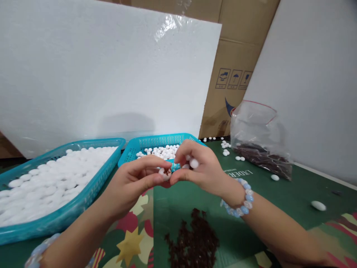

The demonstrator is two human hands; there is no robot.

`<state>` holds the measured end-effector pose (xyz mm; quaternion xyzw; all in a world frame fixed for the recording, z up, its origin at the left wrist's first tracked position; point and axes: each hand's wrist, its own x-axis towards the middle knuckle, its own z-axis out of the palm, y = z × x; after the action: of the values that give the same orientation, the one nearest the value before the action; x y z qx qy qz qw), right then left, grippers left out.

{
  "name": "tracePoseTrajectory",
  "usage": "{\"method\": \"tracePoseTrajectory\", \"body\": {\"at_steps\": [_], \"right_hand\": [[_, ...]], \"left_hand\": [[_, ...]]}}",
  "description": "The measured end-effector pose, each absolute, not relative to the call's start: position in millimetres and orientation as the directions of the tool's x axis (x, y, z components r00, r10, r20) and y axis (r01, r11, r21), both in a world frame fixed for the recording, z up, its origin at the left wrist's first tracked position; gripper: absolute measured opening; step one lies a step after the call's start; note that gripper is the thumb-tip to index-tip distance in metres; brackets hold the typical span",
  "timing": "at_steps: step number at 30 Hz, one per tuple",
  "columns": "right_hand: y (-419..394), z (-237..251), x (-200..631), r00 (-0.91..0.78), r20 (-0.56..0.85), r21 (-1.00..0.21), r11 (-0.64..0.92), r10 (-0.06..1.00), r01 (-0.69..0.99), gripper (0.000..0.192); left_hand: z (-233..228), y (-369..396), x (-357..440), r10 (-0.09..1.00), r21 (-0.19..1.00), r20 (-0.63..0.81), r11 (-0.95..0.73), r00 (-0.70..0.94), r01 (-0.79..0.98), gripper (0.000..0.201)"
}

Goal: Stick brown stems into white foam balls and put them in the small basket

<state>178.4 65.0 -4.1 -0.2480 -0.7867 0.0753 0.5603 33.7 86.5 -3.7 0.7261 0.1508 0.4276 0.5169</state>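
Between the thumb and fingers of my left hand [139,176] is a small white egg-shaped piece [164,174] with brown bits at its opening or on its surface; I cannot tell which. My right hand [199,163] meets it from the right, its thumb and forefinger close to the piece. White egg-shaped pieces [193,163] sit in the curled fingers of my right hand. Whether its fingertips pinch a brown bit is too small to tell. Below both hands lies a loose heap of dark brown shreds [192,242] on the green surface [237,223].
At left stands a blue basket [97,197] full of white egg-shaped pieces. Behind my hands is a second blue basket [139,143] with more. A clear bag [259,130] of brown shreds leans at right, near scattered white pieces [225,152]. White board [111,74] and cardboard [237,56] rise behind.
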Motion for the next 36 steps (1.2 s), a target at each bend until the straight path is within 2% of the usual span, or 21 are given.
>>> {"method": "tracePoseTrajectory", "body": {"at_steps": [5,8,10,12,15,17,20,22,24,27,30,33,36], "right_hand": [[62,-6,174,-0.274,0.919,-0.198,0.932,0.285,0.303,0.009],[59,-7,171,-0.3,0.911,-0.188,0.932,0.283,0.309,0.01],[58,-9,168,-0.289,0.892,-0.266,0.92,0.348,0.288,0.016],[58,-12,165,-0.25,0.854,-0.41,0.886,0.456,0.216,0.022],[60,-14,160,-0.196,0.727,-0.678,0.732,0.658,-0.061,0.032],[63,-14,158,-0.163,0.605,-0.783,0.547,0.779,-0.296,0.034],[70,-14,158,-0.05,0.397,-0.793,0.315,0.917,-0.521,0.034],[75,-16,158,0.012,0.237,-0.786,0.199,0.971,-0.585,0.036],[78,-18,157,0.01,0.109,-0.784,0.093,0.994,-0.613,0.039],[78,-21,153,-0.058,0.024,-0.789,-0.016,0.998,-0.614,0.038],[74,-22,149,-0.137,-0.039,-0.797,-0.113,0.99,-0.594,0.038],[71,-22,146,-0.157,-0.097,-0.794,-0.172,0.983,-0.584,0.038],[72,-24,145,-0.132,-0.118,-0.801,-0.173,0.984,-0.574,0.035]], "left_hand": [[-5,84,34,0.693,0.905,0.424,-0.294,0.583,-0.308,0.01],[-6,82,35,0.707,0.886,0.458,-0.317,0.539,-0.338,0.007],[-6,81,37,0.719,0.868,0.488,-0.339,0.495,-0.364,0.008],[-6,81,38,0.732,0.851,0.508,-0.346,0.454,-0.394,0.009],[-6,80,40,0.739,0.824,0.543,-0.38,0.398,-0.419,0.012],[-6,80,39,0.735,0.804,0.577,-0.436,0.355,-0.405,0.013],[-5,79,39,0.751,0.785,0.615,-0.552,0.242,-0.28,0.012],[-5,78,39,0.76,0.78,0.626,-0.612,0.175,-0.129,0.011],[-6,76,41,0.746,0.752,0.643,-0.658,0.175,0.042,0.01],[-8,73,43,0.684,0.631,0.688,-0.729,0.244,0.264,0.012],[-10,72,46,0.595,0.435,0.733,-0.782,0.329,0.447,0.009],[-11,73,48,0.467,0.189,0.771,-0.817,0.433,0.545,0.008],[-14,77,49,0.338,-0.005,0.796,-0.826,0.503,0.563,0.019]]}}
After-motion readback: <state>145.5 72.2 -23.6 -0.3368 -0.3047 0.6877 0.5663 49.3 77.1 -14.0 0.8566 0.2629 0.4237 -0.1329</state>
